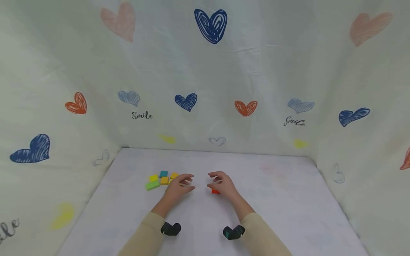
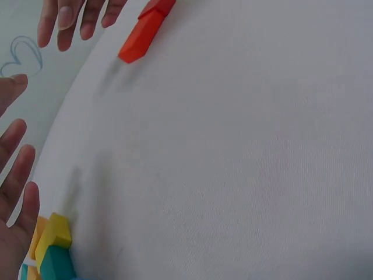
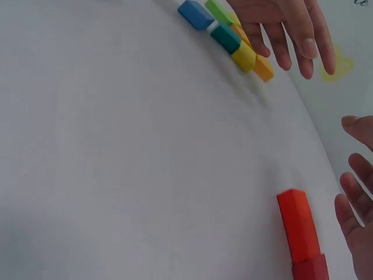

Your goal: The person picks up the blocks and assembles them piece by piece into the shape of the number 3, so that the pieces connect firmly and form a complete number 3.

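Lt-green block [image 1: 152, 185], yellow block [image 1: 153, 177], teal block [image 1: 163, 174] & orange block [image 1: 164, 181] grouped on surface [image 1: 288, 206] nr L hand [image 1: 177, 186], fingers loosely spread. Then 2 red blocks [image 3: 302, 236], end to end, nr R hand [image 1: 223, 185], fingers likewise spread.

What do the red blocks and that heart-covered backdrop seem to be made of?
Red blocks: probably painted wood or plastic, smooth and matte; colour is even, edges crisp, but no grain shows to settle it.
Backdrop: likely thin fabric or plastic sheeting, with a faint sheen; soft creases show.
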The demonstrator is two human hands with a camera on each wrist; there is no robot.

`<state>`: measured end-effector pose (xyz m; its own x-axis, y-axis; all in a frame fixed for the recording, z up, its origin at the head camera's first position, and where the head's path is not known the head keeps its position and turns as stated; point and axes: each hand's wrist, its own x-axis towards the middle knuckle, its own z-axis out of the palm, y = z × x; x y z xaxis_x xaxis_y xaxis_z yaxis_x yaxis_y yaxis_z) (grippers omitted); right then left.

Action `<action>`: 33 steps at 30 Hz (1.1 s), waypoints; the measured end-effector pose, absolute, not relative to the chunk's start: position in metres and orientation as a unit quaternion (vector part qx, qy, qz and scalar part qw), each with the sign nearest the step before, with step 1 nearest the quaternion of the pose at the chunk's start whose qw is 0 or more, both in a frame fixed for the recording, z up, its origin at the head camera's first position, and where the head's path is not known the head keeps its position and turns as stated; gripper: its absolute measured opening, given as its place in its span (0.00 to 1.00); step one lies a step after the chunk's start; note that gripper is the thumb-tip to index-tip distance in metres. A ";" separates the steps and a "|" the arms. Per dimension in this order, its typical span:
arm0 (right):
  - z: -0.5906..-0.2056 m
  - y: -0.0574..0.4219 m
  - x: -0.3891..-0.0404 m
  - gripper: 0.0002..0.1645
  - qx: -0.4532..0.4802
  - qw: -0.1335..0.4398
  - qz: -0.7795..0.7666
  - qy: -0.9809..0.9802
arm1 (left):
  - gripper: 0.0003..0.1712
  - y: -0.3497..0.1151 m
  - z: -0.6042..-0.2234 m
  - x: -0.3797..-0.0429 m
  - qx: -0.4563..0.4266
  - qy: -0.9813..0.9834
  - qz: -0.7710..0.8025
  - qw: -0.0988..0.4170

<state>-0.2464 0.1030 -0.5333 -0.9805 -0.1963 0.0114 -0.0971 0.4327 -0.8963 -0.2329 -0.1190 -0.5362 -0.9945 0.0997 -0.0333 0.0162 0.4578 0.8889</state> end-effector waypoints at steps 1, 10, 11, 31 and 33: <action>-0.533 0.099 -0.247 0.24 -0.096 0.047 -0.525 0.844 | 0.23 -0.122 -0.537 -0.233 0.033 0.856 0.515 0.036; -0.538 0.064 -0.253 0.24 -0.122 0.079 -0.529 0.836 | 0.24 -0.154 -0.536 -0.231 0.012 0.855 0.518 0.021; -0.539 0.060 -0.254 0.24 -0.123 0.084 -0.527 0.837 | 0.24 -0.158 -0.536 -0.231 0.008 0.853 0.521 0.021; -0.543 -0.010 -0.269 0.24 -0.167 0.107 -0.496 0.845 | 0.27 -0.214 -0.538 -0.216 -0.040 0.858 0.512 -0.004; -0.547 -0.015 -0.270 0.24 -0.178 0.112 -0.489 0.846 | 0.26 -0.217 -0.539 -0.215 -0.038 0.857 0.514 -0.006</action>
